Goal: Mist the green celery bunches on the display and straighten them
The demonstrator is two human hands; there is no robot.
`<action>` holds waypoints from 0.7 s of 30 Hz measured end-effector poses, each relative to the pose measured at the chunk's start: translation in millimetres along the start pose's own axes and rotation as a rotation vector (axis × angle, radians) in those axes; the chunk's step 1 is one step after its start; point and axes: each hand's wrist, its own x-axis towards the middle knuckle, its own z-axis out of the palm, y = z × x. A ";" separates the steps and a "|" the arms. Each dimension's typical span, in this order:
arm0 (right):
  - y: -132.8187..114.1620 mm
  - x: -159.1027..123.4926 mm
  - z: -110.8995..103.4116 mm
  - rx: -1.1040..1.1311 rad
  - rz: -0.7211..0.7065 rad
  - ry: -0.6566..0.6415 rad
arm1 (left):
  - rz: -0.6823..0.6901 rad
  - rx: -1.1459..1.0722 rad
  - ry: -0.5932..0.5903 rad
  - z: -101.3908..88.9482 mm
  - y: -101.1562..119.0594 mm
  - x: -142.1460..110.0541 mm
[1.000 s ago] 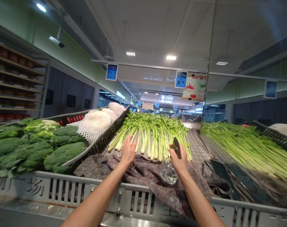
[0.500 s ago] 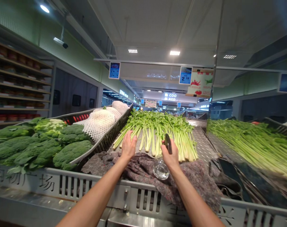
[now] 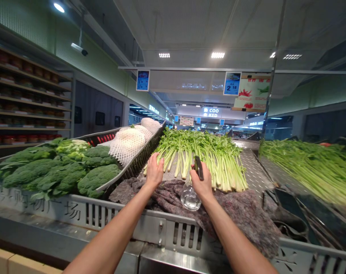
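In my right hand (image 3: 201, 182) is a clear spray bottle (image 3: 190, 198) with a black trigger head, held upright by the neck. It is in front of a wide row of celery (image 3: 228, 171), whose pale stalk ends point toward me. My left hand (image 3: 155, 170) hovers by the left end of the row. Its thumb stands apart from the fingers, and nothing shows in it; whether the fingertips touch the stalks I cannot tell. A crumpled grey-brown cloth (image 3: 244, 211) lies below both hands, along the front of the display.
Left of a black slatted divider (image 3: 135, 161) are broccoli heads (image 3: 98, 178) and produce in white foam nets (image 3: 127, 144). A grey slatted rail (image 3: 150, 228) edges the front. On the right, a mirror panel (image 3: 310, 125) reflects the celery. Blue price signs (image 3: 232, 83) hang overhead.
The view has turned slightly, so the display sits further right in the picture. Against the celery, both hands have shifted a little to the left. The spray bottle is still in my right hand.
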 end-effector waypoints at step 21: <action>-15.7 0.6 36.0 0.046 -0.047 -0.049 | -0.002 0.109 0.034 -18.0 -13.0 21.6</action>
